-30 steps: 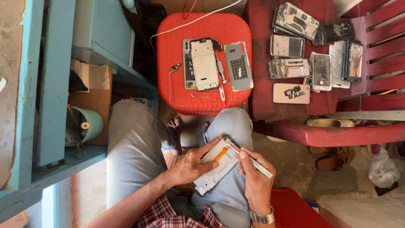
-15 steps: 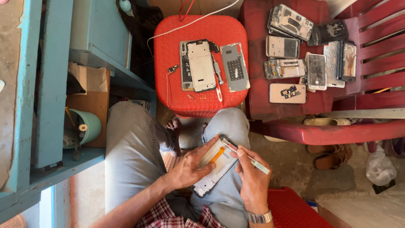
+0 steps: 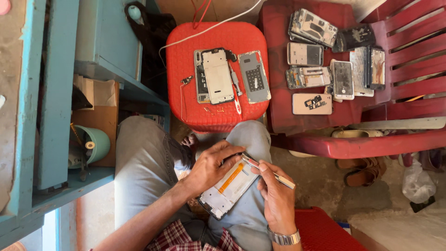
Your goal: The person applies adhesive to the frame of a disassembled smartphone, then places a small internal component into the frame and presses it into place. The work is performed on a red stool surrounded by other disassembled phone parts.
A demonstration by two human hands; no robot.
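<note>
An opened phone (image 3: 228, 188) with a white inner frame and an orange strip rests on my right thigh. My left hand (image 3: 211, 165) presses down on its upper end, fingers curled over the edge. My right hand (image 3: 275, 195) pinches a thin metal tool (image 3: 269, 171) whose tip meets the phone's top corner. A watch sits on my right wrist.
A red plastic stool (image 3: 188, 56) ahead carries phone parts and a screwdriver (image 3: 236, 90). A red chair (image 3: 362, 144) at the right holds several dismantled phones (image 3: 320, 65). A blue shelf (image 3: 55, 93) with a green cup (image 3: 95, 144) stands left. Sandals (image 3: 360, 169) lie under the chair.
The view has shifted slightly. Both hands stay on the phone, and the tool's tip remains at the top corner with only small movement.
</note>
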